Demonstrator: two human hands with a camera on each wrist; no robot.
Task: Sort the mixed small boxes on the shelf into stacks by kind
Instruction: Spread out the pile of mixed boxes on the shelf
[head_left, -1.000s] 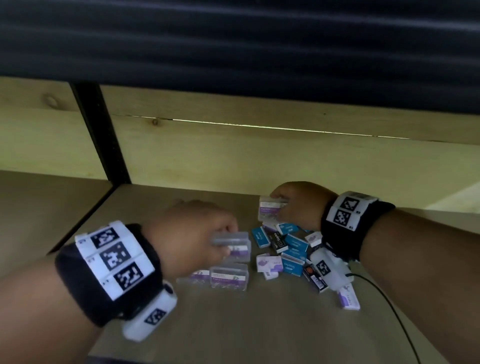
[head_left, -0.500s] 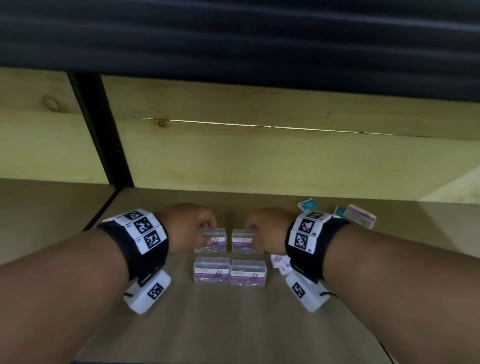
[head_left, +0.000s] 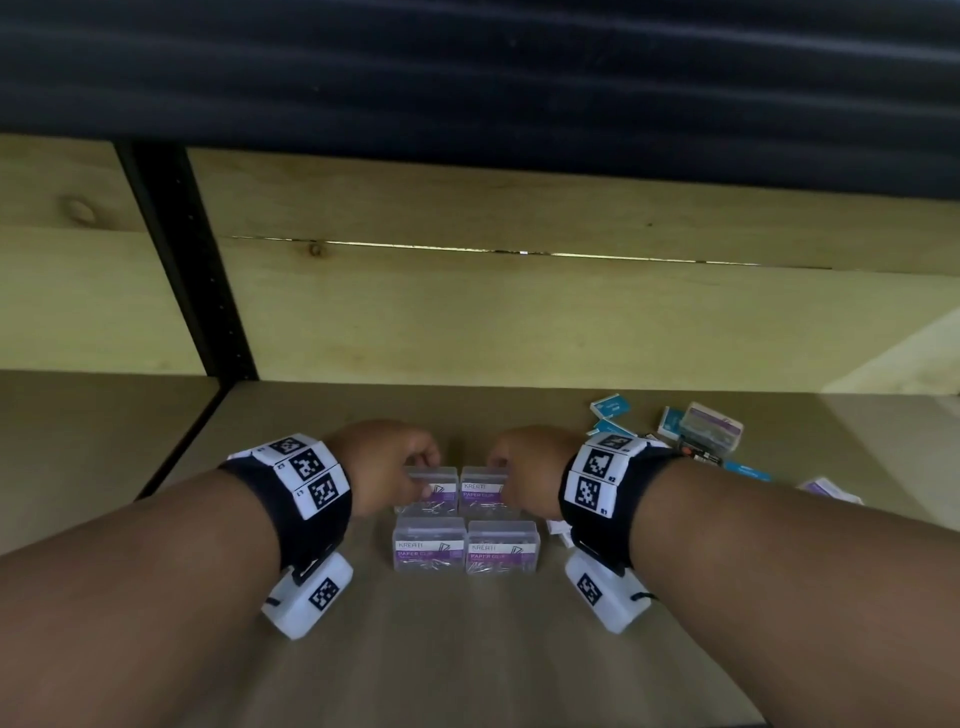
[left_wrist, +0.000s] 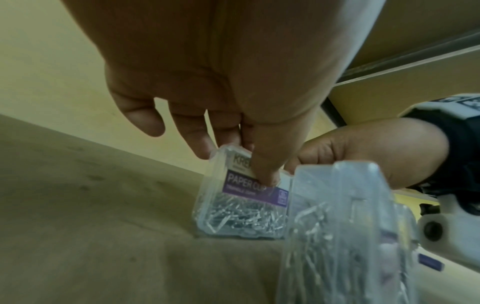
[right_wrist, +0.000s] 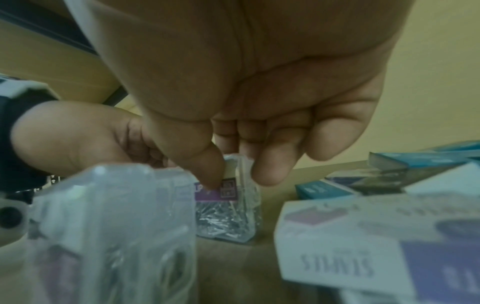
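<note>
Left hand pinches rear-left clear plastic paper-clip box, right hand pinches rear-right one, both on wooden shelf. Square them flush against front pair before release.

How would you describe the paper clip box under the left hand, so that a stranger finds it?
On the wooden shelf, four clear paper clip boxes form a square. It is the back left box, the only one the left hand pinches.
</note>
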